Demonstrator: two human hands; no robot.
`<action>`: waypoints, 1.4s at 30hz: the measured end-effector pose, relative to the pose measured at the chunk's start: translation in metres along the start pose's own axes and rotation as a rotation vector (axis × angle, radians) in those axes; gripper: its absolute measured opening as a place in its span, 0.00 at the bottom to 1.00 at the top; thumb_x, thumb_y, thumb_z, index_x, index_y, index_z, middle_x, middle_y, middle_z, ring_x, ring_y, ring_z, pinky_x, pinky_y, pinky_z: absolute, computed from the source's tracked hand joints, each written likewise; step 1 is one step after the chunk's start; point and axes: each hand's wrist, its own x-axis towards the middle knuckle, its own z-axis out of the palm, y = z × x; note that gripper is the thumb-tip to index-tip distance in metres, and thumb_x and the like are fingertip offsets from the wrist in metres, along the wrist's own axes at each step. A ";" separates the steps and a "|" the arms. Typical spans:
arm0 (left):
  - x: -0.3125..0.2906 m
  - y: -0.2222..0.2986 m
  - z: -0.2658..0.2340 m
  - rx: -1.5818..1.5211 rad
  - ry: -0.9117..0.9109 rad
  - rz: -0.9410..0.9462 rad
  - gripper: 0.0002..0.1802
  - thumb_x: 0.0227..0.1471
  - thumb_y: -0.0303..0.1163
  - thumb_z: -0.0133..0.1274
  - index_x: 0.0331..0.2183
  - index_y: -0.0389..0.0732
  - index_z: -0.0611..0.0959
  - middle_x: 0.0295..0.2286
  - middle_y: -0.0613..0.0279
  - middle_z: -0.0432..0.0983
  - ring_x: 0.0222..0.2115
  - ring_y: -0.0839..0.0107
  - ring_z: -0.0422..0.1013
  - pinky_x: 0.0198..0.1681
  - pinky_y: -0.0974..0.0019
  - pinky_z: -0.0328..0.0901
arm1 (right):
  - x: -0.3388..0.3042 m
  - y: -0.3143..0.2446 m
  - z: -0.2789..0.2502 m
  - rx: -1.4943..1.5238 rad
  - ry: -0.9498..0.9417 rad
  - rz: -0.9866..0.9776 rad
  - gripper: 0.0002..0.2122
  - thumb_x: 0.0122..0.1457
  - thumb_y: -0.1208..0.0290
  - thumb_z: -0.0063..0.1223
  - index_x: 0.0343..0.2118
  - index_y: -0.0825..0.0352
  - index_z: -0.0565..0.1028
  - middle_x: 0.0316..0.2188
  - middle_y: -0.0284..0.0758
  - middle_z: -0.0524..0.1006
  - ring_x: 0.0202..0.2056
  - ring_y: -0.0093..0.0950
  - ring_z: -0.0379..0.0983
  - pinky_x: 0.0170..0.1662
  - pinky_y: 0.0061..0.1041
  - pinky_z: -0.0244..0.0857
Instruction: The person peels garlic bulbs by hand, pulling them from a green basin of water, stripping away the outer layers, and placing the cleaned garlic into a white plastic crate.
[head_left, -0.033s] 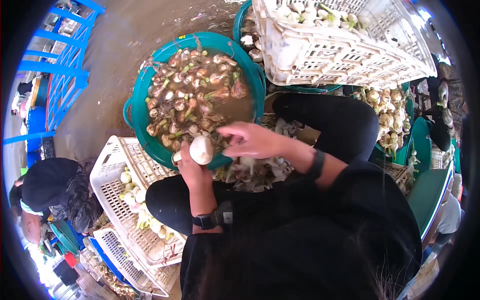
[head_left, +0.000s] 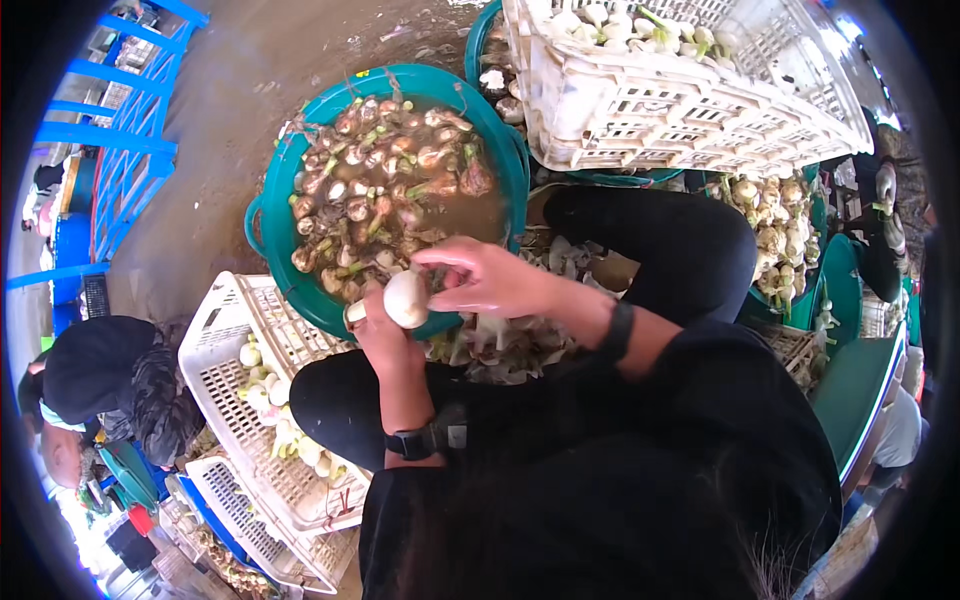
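My left hand point(head_left: 385, 335) is closed round a peeled white garlic bulb point(head_left: 405, 299), whose cut neck points left. My right hand point(head_left: 490, 282) has come up to the bulb's right side. Its index finger and thumb are apart, with the fingertips at or nearly at the bulb; exact contact is hard to tell. Just beyond both hands stands a green tub point(head_left: 262, 190) of muddy water, where many unpeeled garlic bulbs point(head_left: 385, 190) float. Loose papery garlic skins point(head_left: 500, 345) lie below my right forearm, between my legs.
A white crate point(head_left: 215, 355) with peeled bulbs stands left of my knee. Another white crate point(head_left: 680, 120) of bulbs sits at the far right, over green tubs. More garlic point(head_left: 775, 240) fills a tub beyond my right knee. A person point(head_left: 110, 370) in dark clothes is at the left.
My right hand has moved slightly left, its fingers closing in on the bulb. The left hand keeps hold of the bulb almost in place.
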 end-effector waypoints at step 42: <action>0.013 0.012 -0.011 -0.010 0.121 -0.348 0.21 0.47 0.54 0.46 0.31 0.45 0.75 0.24 0.67 0.74 0.22 0.73 0.71 0.19 0.72 0.65 | -0.051 0.043 -0.024 -1.166 -0.435 0.367 0.11 0.45 0.65 0.51 0.29 0.66 0.73 0.33 0.39 0.73 0.35 0.33 0.72 0.32 0.29 0.67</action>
